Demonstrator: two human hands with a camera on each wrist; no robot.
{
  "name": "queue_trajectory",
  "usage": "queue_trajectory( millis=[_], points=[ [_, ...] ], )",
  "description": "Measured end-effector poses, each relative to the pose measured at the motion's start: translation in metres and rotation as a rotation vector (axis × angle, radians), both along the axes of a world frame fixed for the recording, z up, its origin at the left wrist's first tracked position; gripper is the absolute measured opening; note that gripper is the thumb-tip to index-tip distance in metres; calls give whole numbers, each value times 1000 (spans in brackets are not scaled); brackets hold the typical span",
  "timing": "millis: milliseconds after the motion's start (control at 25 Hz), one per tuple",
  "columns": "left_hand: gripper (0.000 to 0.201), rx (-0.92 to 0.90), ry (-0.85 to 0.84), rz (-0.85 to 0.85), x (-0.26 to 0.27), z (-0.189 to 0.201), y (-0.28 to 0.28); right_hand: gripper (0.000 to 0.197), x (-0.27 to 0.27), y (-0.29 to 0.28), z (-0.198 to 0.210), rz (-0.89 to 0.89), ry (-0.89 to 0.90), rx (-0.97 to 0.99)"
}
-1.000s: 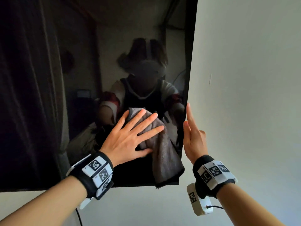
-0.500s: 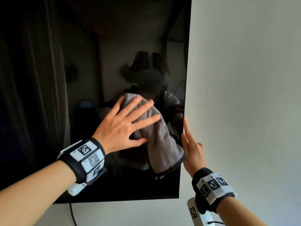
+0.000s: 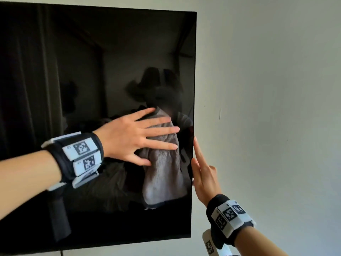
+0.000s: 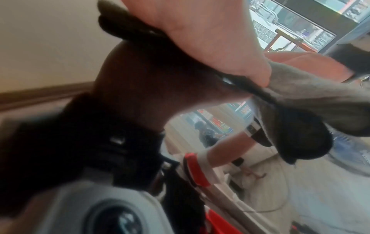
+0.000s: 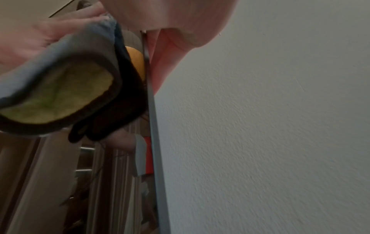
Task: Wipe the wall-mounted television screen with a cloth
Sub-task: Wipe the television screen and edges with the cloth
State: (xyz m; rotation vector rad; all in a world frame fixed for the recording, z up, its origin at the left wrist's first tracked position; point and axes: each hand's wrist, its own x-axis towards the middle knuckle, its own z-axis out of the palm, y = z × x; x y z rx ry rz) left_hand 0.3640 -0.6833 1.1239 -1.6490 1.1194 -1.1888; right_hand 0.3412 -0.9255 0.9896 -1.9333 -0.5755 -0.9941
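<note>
- Right now the left hand point(image 3: 129, 137) is lying flat with its fingers straight and spread, pressing a grey terry cloth point(image 3: 162, 174) against the television screen point(image 3: 92, 71); nothing is being pinched or curled around.
- The cloth is sitting on the right part of the screen, near its right edge, with its upper part under the fingers and the rest hanging down below the hand.
- From the left wrist view the cloth point(image 4: 312, 95) is showing a dark trimmed edge and is trailing away from under the palm.
- The right hand point(image 3: 203, 174) is standing upright with fingers straight, touching the right edge of the television and holding nothing.
- The screen is dark and is reflecting the person and the room.
- The television is hanging on a pale wall point(image 3: 276, 89), which is filling the right side of the head view.
- Both wrists are wearing black bands with white marker tags.
</note>
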Motion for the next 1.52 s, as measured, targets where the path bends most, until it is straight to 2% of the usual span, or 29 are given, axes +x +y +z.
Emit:
queue_trajectory(
  millis=[120,200,280,360,440,520,720,840,1000,1200,1360,1520],
  points=[
    [81,-107,-32,6,0,49,0,57,3,-4,-3,32,4,-24],
    [82,-173,-29,28,-1,58,-5,63,6,-5,-3,55,31,-26],
    [80,-63,-20,24,-1,55,-13,63,7,-5,-5,80,46,-22],
    [78,49,-29,29,0,68,-14,61,6,-4,-4,65,25,-29],
    [78,13,-37,41,-2,90,-12,60,6,-4,7,42,10,-22],
    [79,-41,-40,41,-4,100,-11,63,7,-4,37,33,-41,9],
    [79,57,-32,54,-4,86,-8,55,17,-4,150,-44,-176,9],
    [78,57,-35,42,-5,101,-7,53,19,0,190,-63,-199,-9],
    [80,-146,-61,71,-6,126,-2,55,20,3,192,-62,-223,0],
    [77,30,-54,38,-2,130,-16,56,23,3,189,-42,-219,7],
    [79,-149,-44,43,-3,158,-19,55,23,2,191,-28,-199,20],
    [80,-282,-29,48,0,162,-24,53,19,-3,197,10,-200,24]
  ],
)
